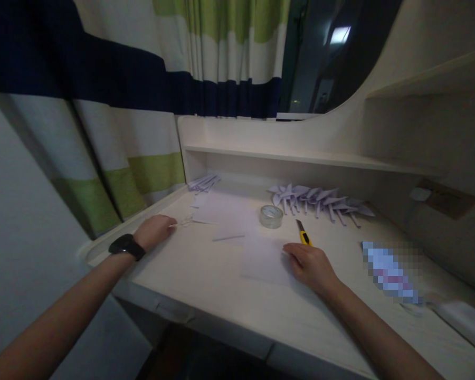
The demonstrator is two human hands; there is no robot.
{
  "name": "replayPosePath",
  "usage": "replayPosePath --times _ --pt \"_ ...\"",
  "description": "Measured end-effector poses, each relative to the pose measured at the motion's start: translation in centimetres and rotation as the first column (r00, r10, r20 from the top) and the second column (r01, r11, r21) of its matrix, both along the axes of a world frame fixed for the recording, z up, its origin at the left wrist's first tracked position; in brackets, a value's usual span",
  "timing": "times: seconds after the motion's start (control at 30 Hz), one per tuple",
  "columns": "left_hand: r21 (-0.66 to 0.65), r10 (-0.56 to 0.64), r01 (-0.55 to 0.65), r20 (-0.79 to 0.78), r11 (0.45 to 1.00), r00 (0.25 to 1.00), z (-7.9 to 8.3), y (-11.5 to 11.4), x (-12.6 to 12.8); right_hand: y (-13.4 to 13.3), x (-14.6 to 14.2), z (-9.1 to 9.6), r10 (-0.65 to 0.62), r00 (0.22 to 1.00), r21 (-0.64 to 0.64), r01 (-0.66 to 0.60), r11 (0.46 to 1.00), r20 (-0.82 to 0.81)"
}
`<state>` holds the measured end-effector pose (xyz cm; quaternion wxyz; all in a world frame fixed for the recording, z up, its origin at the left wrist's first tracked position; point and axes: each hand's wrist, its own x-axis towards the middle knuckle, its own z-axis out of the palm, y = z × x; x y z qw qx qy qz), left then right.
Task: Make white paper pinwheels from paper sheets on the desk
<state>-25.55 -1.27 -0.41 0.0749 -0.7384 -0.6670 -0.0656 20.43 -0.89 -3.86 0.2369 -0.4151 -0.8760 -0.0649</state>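
Note:
My left hand (155, 231), with a black watch on the wrist, rests near the left edge of the white desk (206, 295). Its fingers are curled round the handle end of a pale pair of scissors (185, 221) that lies on the desk. My right hand (311, 265) lies flat, fingers stretched, on the right edge of a white sheet of paper (263, 259). A yellow utility knife (303, 234) lies just beyond its fingertips, and a roll of clear tape (271, 216) stands a little further back.
More white sheets (221, 211) lie mid-desk with a thin paper strip (228, 238). A row of folded pale purple paper shapes (320, 200) lines the back; a few more (203, 182) sit back left. A shelf (301, 157) overhangs. A striped curtain (142, 158) hangs left. A blurred packet (390, 272) lies right.

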Motion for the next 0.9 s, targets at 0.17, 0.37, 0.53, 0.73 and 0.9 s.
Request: replayPosePath --times 0.17,0.37,0.53,0.73,0.9 --pt "0.043 0.007 -0.01 0.071 0.999 0.997 -0.3 0.0 1.6 0.2 0.4 -0.2 -0.035 0.999 0.016 0.035 0.999 -0.015" --pt "0.042 -0.036 0.037 -0.032 0.998 0.999 -0.3 1.1 3.3 0.5 0.6 -0.5 -0.049 0.999 0.02 0.05 0.999 -0.014" --pt "0.02 -0.037 0.04 -0.148 0.999 0.988 -1.0 2.4 4.1 0.6 0.6 -0.3 -0.066 0.998 0.001 0.066 0.998 -0.003" --pt "0.021 -0.037 0.041 -0.16 0.999 0.986 -1.1 2.3 4.2 0.5 0.6 0.1 -0.116 0.993 -0.013 0.116 0.993 -0.005" --pt "0.124 -0.109 0.095 0.113 0.988 0.988 0.4 1.4 6.3 0.5 0.5 0.1 -0.222 0.969 0.021 0.226 0.974 -0.107"
